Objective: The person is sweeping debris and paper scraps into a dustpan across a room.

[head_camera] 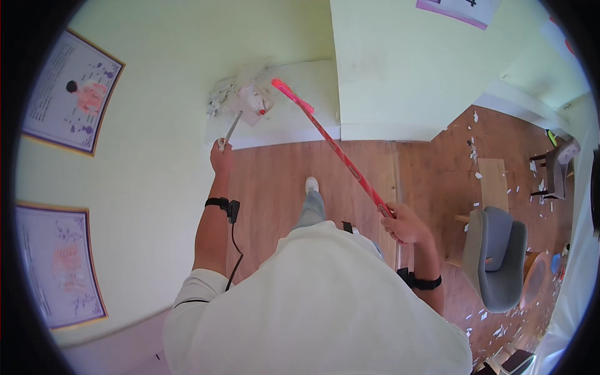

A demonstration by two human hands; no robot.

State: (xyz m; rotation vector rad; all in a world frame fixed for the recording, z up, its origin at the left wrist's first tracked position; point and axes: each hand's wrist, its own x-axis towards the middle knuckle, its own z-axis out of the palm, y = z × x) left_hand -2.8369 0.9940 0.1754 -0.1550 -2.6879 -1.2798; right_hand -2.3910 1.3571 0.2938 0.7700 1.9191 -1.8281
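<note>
My left hand (221,157) grips the pale handle (233,127) of a long-handled dustpan. Its light pink pan (251,118) lies on a white raised ledge (309,126) by the wall, with white litter and a small red bit inside. Grey-white dust and debris (221,99) lie heaped to the left of the pan. In my right hand (407,224) is the red patterned stick of a broom (349,165), slanting up and left. The broom's bright pink bristle head (291,93) is over the ledge, right of the pan and apart from it.
Framed posters (77,91) hang on the left wall. A wall corner (338,124) juts out right of the ledge. On the wooden floor at right stand a grey armchair (504,262), a round table (534,281) and another chair (558,166), among scattered white scraps (500,331) and near a wooden board (493,183).
</note>
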